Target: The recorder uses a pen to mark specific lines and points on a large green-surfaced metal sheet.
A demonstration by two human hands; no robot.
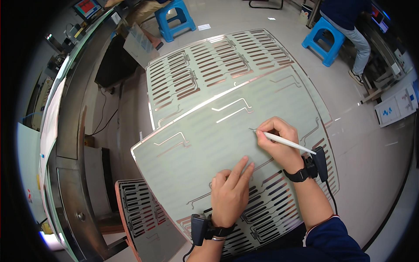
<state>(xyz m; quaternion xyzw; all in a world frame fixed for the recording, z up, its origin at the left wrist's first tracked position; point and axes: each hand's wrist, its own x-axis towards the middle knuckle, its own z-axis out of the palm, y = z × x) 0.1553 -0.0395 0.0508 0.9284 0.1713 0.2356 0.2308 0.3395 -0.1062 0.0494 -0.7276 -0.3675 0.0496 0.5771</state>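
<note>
A large pale green circuit panel (187, 163) with copper-coloured traces lies in front of me, on top of another patterned panel (174, 87) that shows beyond its far edge. My right hand (279, 137) pinches a slim white pen-like tool (288, 142) with a thin metal tip. That tip is over the middle of the panel, at or close to its surface; contact cannot be made out. Flat on the panel, nearer to me, rests my left hand (231, 190), fingers stretched out and nothing in them. Both wrists wear black straps with small black devices.
Another copper-edged panel (139, 214) leans at the lower left. A metal-framed workbench (72, 139) runs along the left. Blue stools (174, 19) stand beyond the panels, and a person sits on the blue stool (325, 41) at the far right. White cartons (395, 107) are at right.
</note>
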